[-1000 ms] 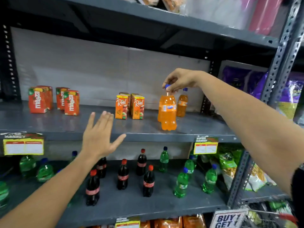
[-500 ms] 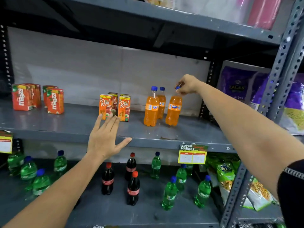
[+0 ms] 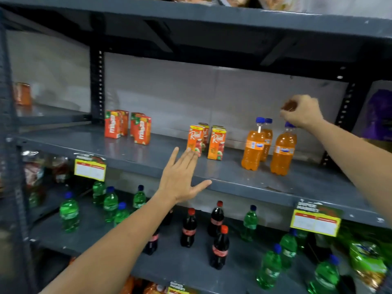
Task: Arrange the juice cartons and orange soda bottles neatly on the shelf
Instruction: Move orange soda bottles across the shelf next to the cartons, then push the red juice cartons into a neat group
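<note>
- Head view: the right hand has its grip pinched on the blue cap of the rightmost orange soda bottle, which stands upright on the grey shelf.
- Just left of that grip stand two more orange soda bottles, one behind the other, upright and close together.
- Further left of the grip are the Real juice cartons, upright in a small cluster.
- The left hand is flat, its grip apart and holding nothing, fingertips just before the front-left Real carton.
- Well left of both grips stand the red Maaza cartons.
- Below the hands, green bottles and cola bottles fill the lower shelf.
</note>
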`<move>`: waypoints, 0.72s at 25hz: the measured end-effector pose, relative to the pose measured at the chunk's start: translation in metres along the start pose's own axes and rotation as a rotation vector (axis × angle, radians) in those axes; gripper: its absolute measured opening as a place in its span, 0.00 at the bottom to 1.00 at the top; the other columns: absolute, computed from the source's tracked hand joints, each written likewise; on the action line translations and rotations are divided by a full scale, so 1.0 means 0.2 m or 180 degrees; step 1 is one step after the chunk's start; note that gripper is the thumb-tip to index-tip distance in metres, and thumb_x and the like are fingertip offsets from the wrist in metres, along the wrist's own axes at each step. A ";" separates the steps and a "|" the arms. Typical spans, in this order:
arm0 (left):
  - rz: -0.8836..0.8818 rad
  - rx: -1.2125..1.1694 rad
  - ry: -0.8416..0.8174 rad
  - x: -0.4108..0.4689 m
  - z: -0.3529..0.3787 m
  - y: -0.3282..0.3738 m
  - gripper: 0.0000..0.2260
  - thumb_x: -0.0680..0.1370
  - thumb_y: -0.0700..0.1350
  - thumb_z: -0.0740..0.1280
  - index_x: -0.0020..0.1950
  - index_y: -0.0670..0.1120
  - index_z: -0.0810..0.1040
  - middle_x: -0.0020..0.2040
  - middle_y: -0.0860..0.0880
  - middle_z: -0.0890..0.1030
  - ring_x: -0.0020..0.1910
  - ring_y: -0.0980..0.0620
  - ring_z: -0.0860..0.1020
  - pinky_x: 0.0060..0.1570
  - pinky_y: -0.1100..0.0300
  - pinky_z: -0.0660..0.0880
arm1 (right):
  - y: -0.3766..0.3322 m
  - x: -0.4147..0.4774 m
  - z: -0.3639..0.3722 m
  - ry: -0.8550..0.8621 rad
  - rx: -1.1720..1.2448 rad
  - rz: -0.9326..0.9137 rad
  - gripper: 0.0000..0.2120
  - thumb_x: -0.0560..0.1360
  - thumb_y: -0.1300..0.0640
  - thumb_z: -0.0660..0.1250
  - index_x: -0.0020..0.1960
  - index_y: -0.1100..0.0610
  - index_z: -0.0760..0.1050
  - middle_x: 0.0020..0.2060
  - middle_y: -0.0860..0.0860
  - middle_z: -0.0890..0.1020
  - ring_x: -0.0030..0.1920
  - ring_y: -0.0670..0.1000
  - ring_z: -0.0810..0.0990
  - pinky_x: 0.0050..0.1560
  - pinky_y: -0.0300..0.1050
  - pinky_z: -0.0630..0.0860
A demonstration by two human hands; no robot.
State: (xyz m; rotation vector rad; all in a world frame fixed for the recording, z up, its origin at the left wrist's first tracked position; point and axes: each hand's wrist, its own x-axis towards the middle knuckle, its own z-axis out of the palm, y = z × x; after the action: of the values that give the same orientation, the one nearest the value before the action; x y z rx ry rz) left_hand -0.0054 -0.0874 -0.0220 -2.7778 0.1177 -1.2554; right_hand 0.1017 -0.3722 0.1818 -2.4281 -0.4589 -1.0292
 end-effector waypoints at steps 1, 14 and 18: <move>-0.0008 0.0052 -0.0053 -0.01 -0.02 -0.07 0.40 0.75 0.70 0.50 0.70 0.37 0.69 0.69 0.41 0.74 0.72 0.47 0.67 0.74 0.45 0.51 | -0.07 -0.01 0.02 0.0176 0.0040 -0.0091 0.10 0.72 0.60 0.67 0.53 0.62 0.77 0.49 0.61 0.82 0.49 0.58 0.80 0.47 0.47 0.74; 0.0244 0.0390 -0.0354 -0.16 -0.11 -1.36 0.45 0.71 0.74 0.50 0.69 0.36 0.70 0.68 0.40 0.74 0.71 0.45 0.69 0.74 0.44 0.53 | -1.36 -0.06 0.96 -0.0543 0.0534 -0.0491 0.16 0.70 0.57 0.71 0.56 0.61 0.77 0.52 0.60 0.81 0.52 0.59 0.80 0.55 0.47 0.72; 0.0520 0.0200 -0.0370 -0.15 -0.04 -1.47 0.48 0.70 0.75 0.47 0.69 0.36 0.69 0.69 0.40 0.73 0.72 0.45 0.67 0.73 0.43 0.53 | -1.54 -0.09 1.31 -0.1280 0.0612 -0.0401 0.28 0.72 0.57 0.70 0.69 0.57 0.65 0.65 0.58 0.75 0.62 0.59 0.75 0.60 0.48 0.70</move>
State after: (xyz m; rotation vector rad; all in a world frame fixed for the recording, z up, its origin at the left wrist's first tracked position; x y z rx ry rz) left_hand -0.0220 0.2068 -0.0060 -2.7160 0.2851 -1.0393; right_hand 0.0991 0.0223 0.0934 -2.4520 -0.8134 -0.5080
